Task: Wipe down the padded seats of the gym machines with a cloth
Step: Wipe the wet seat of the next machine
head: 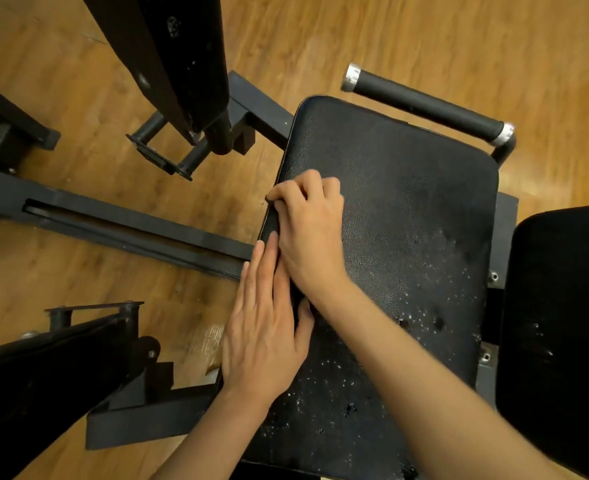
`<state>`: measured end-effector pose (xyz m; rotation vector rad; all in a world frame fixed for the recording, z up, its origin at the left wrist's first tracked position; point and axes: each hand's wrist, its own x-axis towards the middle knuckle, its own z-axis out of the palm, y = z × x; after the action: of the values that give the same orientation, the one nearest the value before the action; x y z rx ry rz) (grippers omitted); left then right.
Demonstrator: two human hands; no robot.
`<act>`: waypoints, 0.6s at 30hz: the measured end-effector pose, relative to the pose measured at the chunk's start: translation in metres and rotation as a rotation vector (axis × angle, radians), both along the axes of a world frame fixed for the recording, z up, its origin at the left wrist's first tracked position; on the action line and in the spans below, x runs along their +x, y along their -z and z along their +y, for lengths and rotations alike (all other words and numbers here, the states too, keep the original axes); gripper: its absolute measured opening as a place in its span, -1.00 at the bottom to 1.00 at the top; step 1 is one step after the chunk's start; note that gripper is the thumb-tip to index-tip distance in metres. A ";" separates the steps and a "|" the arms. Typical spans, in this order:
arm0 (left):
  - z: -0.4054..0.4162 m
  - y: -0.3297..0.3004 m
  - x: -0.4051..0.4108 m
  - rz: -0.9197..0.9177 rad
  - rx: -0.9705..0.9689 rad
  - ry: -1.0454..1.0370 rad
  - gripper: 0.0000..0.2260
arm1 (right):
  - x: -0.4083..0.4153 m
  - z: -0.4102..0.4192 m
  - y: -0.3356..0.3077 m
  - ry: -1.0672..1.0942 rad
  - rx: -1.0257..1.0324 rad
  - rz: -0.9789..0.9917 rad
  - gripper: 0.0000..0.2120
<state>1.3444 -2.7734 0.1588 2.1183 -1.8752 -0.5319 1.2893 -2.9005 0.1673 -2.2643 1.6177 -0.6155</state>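
A black padded seat (407, 209) fills the middle of the view, its textured surface dotted with white specks and a few small tears toward the near end. My right hand (310, 230) lies on the seat's left edge with curled fingers, thumb and forefinger pinching at the rim. My left hand (265, 327) presses flat against the seat's left side just behind it, fingers straight. No cloth shows in either hand; anything under the right palm is hidden.
A black foam grip bar with silver ends (424, 102) runs past the seat's far edge. A second black pad (563, 323) stands at the right. Dark steel frame rails (130, 230) and padded machine arms (182, 64) crowd the left over a wooden floor (424, 36).
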 end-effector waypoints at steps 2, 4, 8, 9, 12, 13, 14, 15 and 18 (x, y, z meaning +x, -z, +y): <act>0.000 -0.001 0.000 -0.016 -0.004 0.007 -0.41 | -0.028 -0.006 -0.001 -0.158 -0.005 -0.015 -0.89; 0.000 -0.001 0.000 -0.012 -0.019 0.007 -0.42 | -0.079 -0.012 -0.007 -0.047 -0.021 -0.020 -0.91; -0.001 0.000 0.000 -0.006 -0.020 0.001 -0.42 | -0.105 -0.007 -0.015 0.553 0.035 -0.231 -0.89; -0.001 0.000 0.000 -0.009 -0.016 0.003 -0.42 | -0.083 -0.007 -0.009 0.530 0.029 -0.220 -0.92; -0.001 -0.001 0.000 -0.001 -0.014 0.003 -0.42 | -0.017 -0.007 0.000 0.137 0.054 -0.187 -0.95; -0.001 -0.001 0.000 -0.003 -0.011 0.003 -0.42 | -0.016 -0.008 -0.002 -0.003 0.061 -0.164 -0.95; 0.000 -0.001 0.000 -0.004 -0.004 0.008 -0.42 | -0.028 -0.010 -0.005 -0.088 0.052 -0.131 -0.94; 0.000 -0.001 0.001 -0.003 -0.003 0.010 -0.42 | -0.050 -0.012 -0.008 -0.114 0.040 -0.097 -0.94; 0.001 0.001 0.000 -0.001 0.000 0.014 -0.42 | -0.121 -0.002 -0.021 0.196 0.077 -0.103 -0.94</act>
<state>1.3441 -2.7722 0.1577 2.1077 -1.8918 -0.5339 1.1680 -2.9020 0.1885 -2.0014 1.7925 -0.6916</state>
